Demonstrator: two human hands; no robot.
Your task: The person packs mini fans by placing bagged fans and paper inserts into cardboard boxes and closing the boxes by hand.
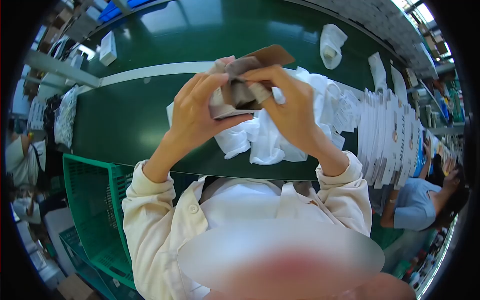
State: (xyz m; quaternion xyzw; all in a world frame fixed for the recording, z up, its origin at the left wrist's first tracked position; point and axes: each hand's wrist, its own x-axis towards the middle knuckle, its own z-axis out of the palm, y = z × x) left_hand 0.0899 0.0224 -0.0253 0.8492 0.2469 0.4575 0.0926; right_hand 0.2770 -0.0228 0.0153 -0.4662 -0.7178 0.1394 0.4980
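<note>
My left hand (195,102) is wrapped round the side of a small cardboard box (274,55), white outside and brown inside, held up above the green work surface. The box's brown flaps stand open at the top. My right hand (295,105) grips the box's opening from the other side, its fingertips bent over the edge and a flap. What lies inside the box is dark and cannot be made out. Several white soft pouches (272,142) lie in a heap below and behind my right hand.
A stack of flat white cartons printed "MINI LE FAN" (387,135) stands at the right. White bags (331,47) and a white box (107,48) lie on the green belt (215,30) beyond. A green crate (90,210) is at the left. Another person (417,202) works at the right.
</note>
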